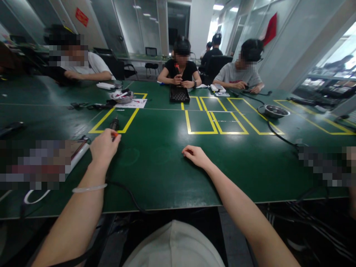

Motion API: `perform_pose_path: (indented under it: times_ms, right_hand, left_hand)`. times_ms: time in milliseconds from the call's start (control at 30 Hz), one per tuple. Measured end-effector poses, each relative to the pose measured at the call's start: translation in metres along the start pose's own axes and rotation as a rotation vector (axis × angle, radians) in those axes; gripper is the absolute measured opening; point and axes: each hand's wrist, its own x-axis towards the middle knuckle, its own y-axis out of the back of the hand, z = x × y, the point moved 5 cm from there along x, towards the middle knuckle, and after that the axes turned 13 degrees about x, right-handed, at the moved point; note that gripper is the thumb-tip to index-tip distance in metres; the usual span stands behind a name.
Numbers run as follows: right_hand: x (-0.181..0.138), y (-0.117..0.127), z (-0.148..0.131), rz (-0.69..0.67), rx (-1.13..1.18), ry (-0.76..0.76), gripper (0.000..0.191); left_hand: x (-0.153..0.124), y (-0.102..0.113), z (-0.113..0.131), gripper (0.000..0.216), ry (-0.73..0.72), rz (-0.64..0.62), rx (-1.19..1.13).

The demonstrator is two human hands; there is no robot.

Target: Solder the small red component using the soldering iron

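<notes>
My left hand (104,146) is closed around a black electric screwdriver (114,124) with an orange-red part by my fingertips. Its narrow tip points away from me, over a yellow-taped rectangle on the green table (155,174). A black cord (129,191) trails from under my left wrist to the table's near edge. To the right, my right hand (196,155) rests on the tabletop with its fingers curled in. Nothing shows in it. Just beyond it lie more yellow tape outlines (201,132).
Across the table, a person (182,68) sits behind a black tray (179,97). Other people sit at far left and right. A metal bowl (122,97) stands on a printed sheet (140,104); another bowl (275,111) is at right. A thick black cable (280,137) crosses the right side.
</notes>
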Motion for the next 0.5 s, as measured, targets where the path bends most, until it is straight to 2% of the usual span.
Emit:
perform_pose_path:
  times_ms: [67,100,233,300,367,500]
  right_hand:
    - [0.0,0.001,-0.001,0.003,-0.002,0.002,0.015]
    - [0.0,0.001,-0.002,0.003,0.002,0.002,0.015]
    - [0.0,0.003,-0.001,0.01,0.085,-0.01,0.015]
    - [0.0,0.004,0.001,0.016,0.162,-0.022,0.016]
    - [0.002,0.004,0.003,0.031,0.252,-0.041,0.018]
    - [0.004,0.004,0.007,0.058,0.384,-0.074,0.021]
  left_hand:
    - [-0.007,0.006,0.033,0.036,-0.13,0.015,-0.221]
    - [-0.013,0.008,0.053,0.034,-0.214,-0.018,-0.353]
    - [-0.045,0.011,0.138,0.033,-0.509,-0.285,-0.67]
    - [-0.06,0.012,0.173,0.031,-0.628,-0.377,-0.78]
    - [-0.07,0.01,0.196,0.029,-0.674,-0.451,-0.882]
    - [-0.076,0.001,0.215,0.028,-0.584,-0.526,-1.062]
